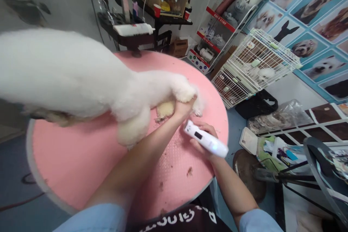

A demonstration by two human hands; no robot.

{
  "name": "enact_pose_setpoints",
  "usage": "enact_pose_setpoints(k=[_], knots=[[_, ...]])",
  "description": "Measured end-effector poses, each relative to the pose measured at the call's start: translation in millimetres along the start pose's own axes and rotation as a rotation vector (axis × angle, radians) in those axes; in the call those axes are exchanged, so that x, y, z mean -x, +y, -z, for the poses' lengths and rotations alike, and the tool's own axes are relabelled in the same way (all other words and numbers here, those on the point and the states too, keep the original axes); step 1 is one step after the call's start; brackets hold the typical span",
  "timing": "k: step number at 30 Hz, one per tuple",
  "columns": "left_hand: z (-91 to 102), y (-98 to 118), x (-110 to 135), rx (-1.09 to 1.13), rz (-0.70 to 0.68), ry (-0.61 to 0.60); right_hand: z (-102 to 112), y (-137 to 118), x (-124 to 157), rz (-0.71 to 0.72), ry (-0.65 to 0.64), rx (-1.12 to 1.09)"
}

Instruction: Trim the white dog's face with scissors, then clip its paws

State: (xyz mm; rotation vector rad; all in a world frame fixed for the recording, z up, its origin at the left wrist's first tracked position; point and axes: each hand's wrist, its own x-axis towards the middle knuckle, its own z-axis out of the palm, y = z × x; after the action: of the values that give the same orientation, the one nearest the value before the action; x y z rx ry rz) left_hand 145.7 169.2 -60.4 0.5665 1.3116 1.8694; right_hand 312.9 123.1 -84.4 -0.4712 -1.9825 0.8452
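A white fluffy dog (89,69) stands on a round pink grooming table (81,152), its body stretching in from the left. My left hand (183,108) is closed around one of the dog's legs (182,86) near the paw. Part of the grip is hidden by fur. In my right hand (208,129) is a white electric clipper (208,140) with a lit blue spot at its lower end. The clipper's head points toward my left wrist and the dog's paws, apart from the fur. Small tufts of brown hair (189,171) lie scattered on the table.
A white wire cage (258,65) with a white animal inside stands beyond the table's right side. Behind the table, a white bottle (134,29) lies on a dark tray. A round stool (248,174) and a stand with tools (326,166) are at right.
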Motion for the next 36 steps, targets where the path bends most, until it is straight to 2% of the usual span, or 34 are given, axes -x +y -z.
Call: enact_pose_setpoints(k=[2,4,6,8,10,12,14,16,20,22,27,33,36], knots=[[0.8,-1.5,0.1,-0.018,-0.042,0.034,5.0,-5.4,1.6,-0.157,0.126,-0.176],[1.3,-3.2,1.3,-0.047,-0.073,0.041,9.3,-9.8,-3.7,-0.379,0.165,-0.286],[2.6,-3.6,3.3,-0.090,-0.059,0.029,9.6,-11.5,-17.6,-0.571,0.077,-0.300],[5.7,-1.5,5.0,-0.132,-0.003,0.014,4.3,-9.4,-36.3,-0.644,0.009,-0.267],[11.4,2.6,4.7,-0.153,0.094,-0.092,-4.3,-3.5,-53.4,-0.667,0.058,-0.246],[18.6,6.3,1.7,-0.151,0.168,-0.277,-12.3,3.9,-63.6,-0.691,0.127,-0.271],[25.3,7.4,-2.9,-0.126,0.183,-0.379,-16.4,10.2,-65.3,-0.701,0.159,-0.328],[29.4,5.6,-7.3,-0.075,0.172,-0.362,-15.0,13.3,-61.0,-0.694,0.229,-0.375],[29.7,0.8,-10.1,-0.005,0.227,-0.388,0.2,9.4,-48.5,-0.640,0.588,-0.452],[28.4,0.3,-8.9,-0.015,0.227,-0.416,7.9,4.7,-44.3,-0.578,0.678,-0.497],[28.1,2.4,-4.8,-0.080,0.102,-0.421,8.7,-3.8,-40.6,-0.477,0.667,-0.465],[27.5,4.7,-0.4,-0.106,0.076,-0.440,-0.4,-6.0,-39.6,-0.456,0.636,-0.337],[25.9,2.4,-0.2,-0.073,0.087,-0.439,-1.4,-6.2,-36.9,-0.381,0.596,-0.272]])
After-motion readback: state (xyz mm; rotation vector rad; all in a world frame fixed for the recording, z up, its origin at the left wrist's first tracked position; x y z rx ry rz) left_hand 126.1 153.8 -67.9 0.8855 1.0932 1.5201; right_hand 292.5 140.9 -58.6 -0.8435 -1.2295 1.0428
